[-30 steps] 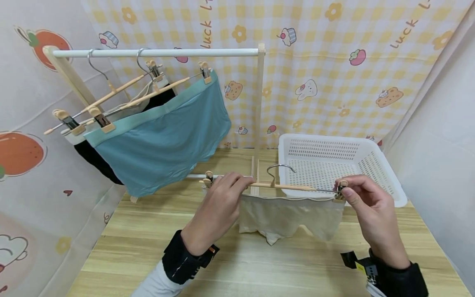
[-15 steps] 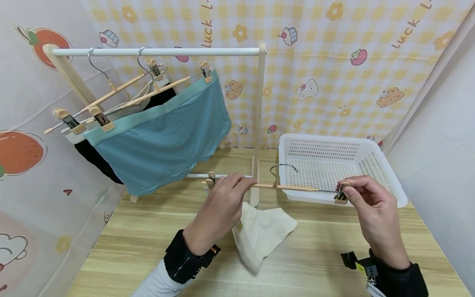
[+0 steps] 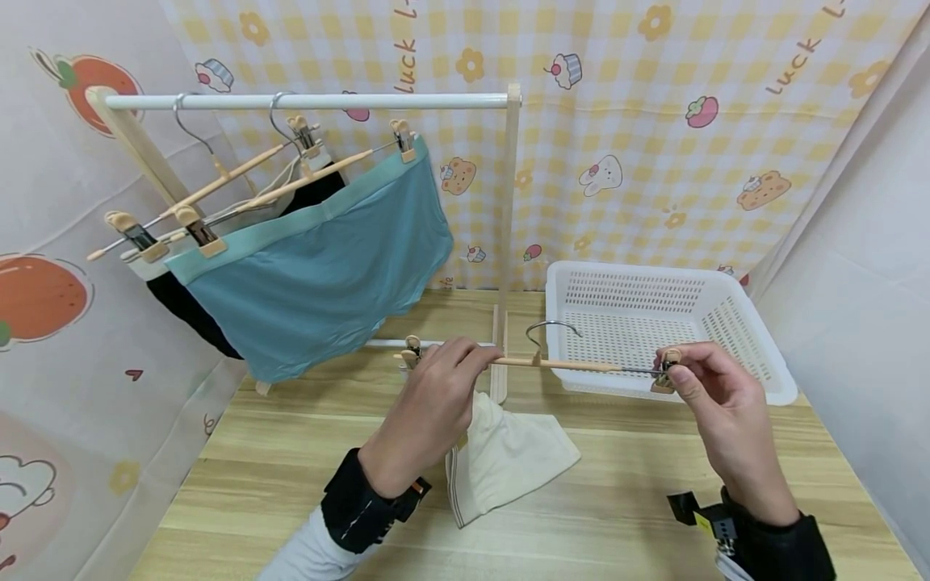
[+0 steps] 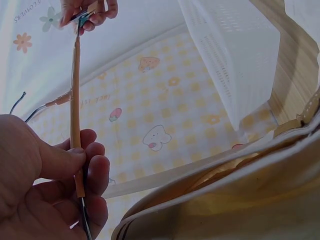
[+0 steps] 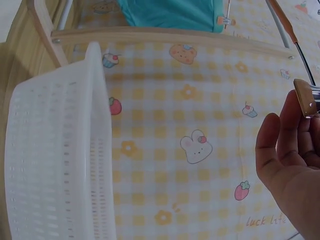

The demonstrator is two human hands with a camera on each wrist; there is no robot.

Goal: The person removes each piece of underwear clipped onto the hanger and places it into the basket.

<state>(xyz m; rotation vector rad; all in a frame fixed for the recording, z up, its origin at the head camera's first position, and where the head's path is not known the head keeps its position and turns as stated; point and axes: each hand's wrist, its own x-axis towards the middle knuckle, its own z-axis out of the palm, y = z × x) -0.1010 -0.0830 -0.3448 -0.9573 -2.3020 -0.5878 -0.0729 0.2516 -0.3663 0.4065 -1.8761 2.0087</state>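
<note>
My left hand [image 3: 429, 403] grips the wooden bar of a clip hanger [image 3: 581, 366] left of its metal hook; the left wrist view shows thumb and fingers round the bar [image 4: 76, 100]. At the hanger's right end, my right hand [image 3: 734, 428] pinches a clip [image 3: 664, 373], which has no cloth in it. A cream pair of underpants [image 3: 516, 456] droops below my left hand, its striped waistband edge turned to the left. Beside that hand is the other clip [image 3: 412, 347]; whether it bites the cloth is hidden behind the hand.
A rack with a white rail [image 3: 312, 102] stands at the left. Teal underpants [image 3: 327, 250] hang there from a clip hanger, with a black garment [image 3: 192, 315] behind. A white perforated basket [image 3: 773, 379] sits at the back right of the wooden table [image 3: 581, 532].
The right end of the cream underpants has come out of the right clip and dropped, so the cloth now hangs down at the left. Both hands have stayed nearly in place.
</note>
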